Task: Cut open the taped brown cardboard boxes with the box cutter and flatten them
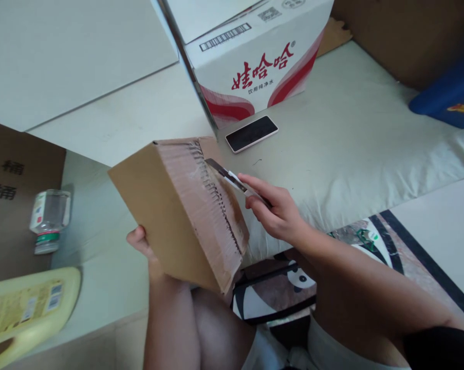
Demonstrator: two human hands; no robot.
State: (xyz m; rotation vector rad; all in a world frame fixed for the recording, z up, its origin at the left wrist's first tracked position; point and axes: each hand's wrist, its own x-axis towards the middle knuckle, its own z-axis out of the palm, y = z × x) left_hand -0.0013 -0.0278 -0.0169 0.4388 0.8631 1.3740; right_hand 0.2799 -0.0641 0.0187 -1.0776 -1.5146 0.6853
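My right hand [272, 208] is closed around the handle of a utility knife [232, 178], its blade out and pointing up and left. The blade tip lies over the taped side of a brown cardboard box [158, 210]; I cannot tell whether it touches. Along that side, the tape is wrinkled and a ragged dark line runs down it. The box is tilted, and my left hand [140, 240] grips its lower left part. Most of the left fingers are hidden behind the cardboard.
Behind the box, a phone [252, 133] lies on the pale cushion before a white carton [255, 67] with red lettering. At left are a clear bottle [51, 213] and a yellow jug [31, 303]. A blue container [447, 97] sits far right; a white cabinet [81, 56] stands upper left.
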